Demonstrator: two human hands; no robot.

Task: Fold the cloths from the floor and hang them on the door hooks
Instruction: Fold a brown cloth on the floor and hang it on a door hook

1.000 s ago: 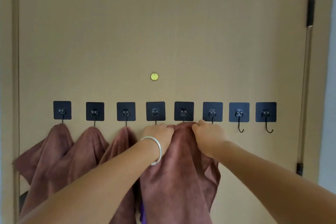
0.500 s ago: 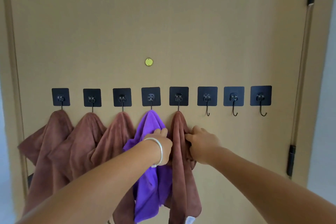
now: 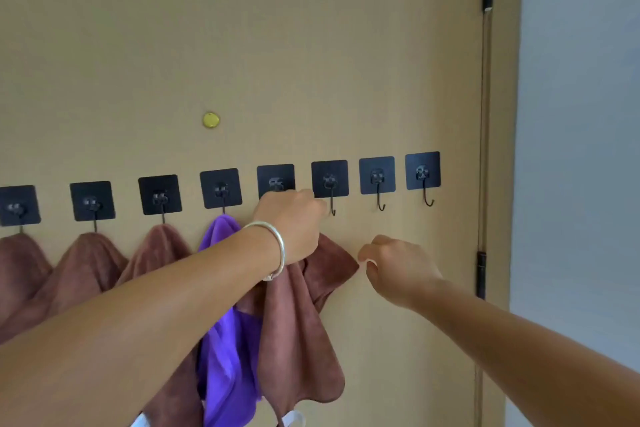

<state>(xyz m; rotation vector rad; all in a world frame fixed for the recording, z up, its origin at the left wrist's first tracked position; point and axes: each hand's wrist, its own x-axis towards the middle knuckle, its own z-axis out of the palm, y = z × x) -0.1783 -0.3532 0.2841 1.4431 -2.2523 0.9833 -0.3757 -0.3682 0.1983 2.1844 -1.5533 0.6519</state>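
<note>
1. A tan door (image 3: 242, 45) fills most of the frame, with a row of eight square black adhesive hook plates (image 3: 220, 188) running across its middle and rising slightly toward the right.
2. A small round brass peephole (image 3: 211, 120) sits above the row, left of centre.
3. Three brown terry cloths (image 3: 93, 263) hang from the first three hooks at the left edge of the frame.
4. A purple microfibre cloth (image 3: 225, 357) hangs from the fourth hook, at lower centre.
5. The left hand (image 3: 289, 222), with a silver bangle (image 3: 273, 250) on its wrist, is curled at the fifth hook plate (image 3: 275, 177), gripping the top of another brown terry cloth (image 3: 298, 340).
6. That cloth drapes down from under the hand, overlapping the purple one, with one corner spread out to the right.
7. The right hand (image 3: 398, 267), right of centre, has its fingers loosely curled and holds nothing; its fingertips are just beside the cloth's spread corner, apart from it.
8. The three bare metal hooks (image 3: 380, 201) at the right end of the row carry nothing.
9. A black door hinge (image 3: 480, 274) shows on the door's right edge, beside a pale grey wall (image 3: 581, 149).
</note>
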